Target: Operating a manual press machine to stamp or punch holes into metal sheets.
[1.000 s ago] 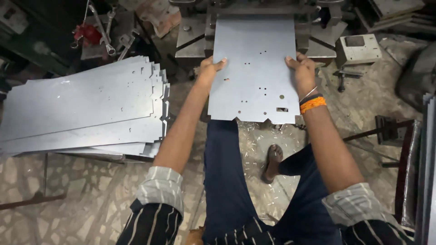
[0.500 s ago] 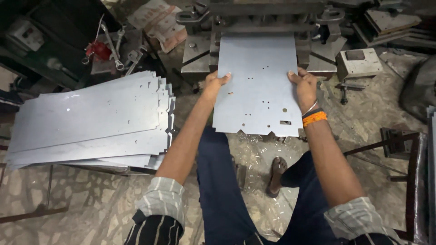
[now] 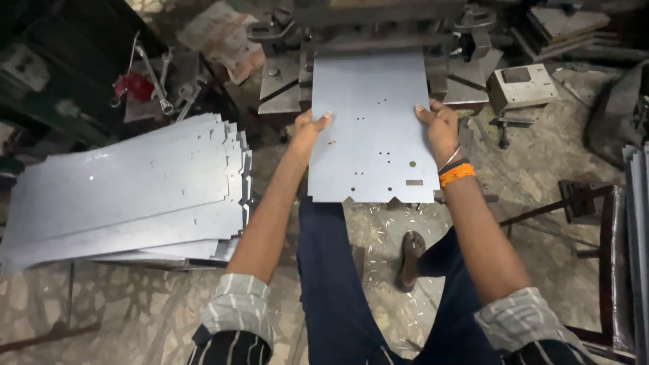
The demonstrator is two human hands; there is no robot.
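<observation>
A grey metal sheet (image 3: 372, 128) with small punched holes and a notched near edge lies flat in front of me, its far end under the press machine (image 3: 378, 27). My left hand (image 3: 309, 127) grips the sheet's left edge. My right hand (image 3: 438, 125) grips its right edge, with an orange band and bangles on the wrist. Both arms are stretched forward over my knees.
A stack of similar punched metal sheets (image 3: 128, 189) rests on a low stand at my left. Spanners and a red object (image 3: 138, 84) lie at the back left. A grey metal box (image 3: 520, 84) sits right of the press. More sheet edges (image 3: 635, 223) stand at the far right. Metal scraps litter the floor.
Both hands have pushed the sheet forward, so its far end now sits deeper under the press. My grip on both edges is unchanged.
</observation>
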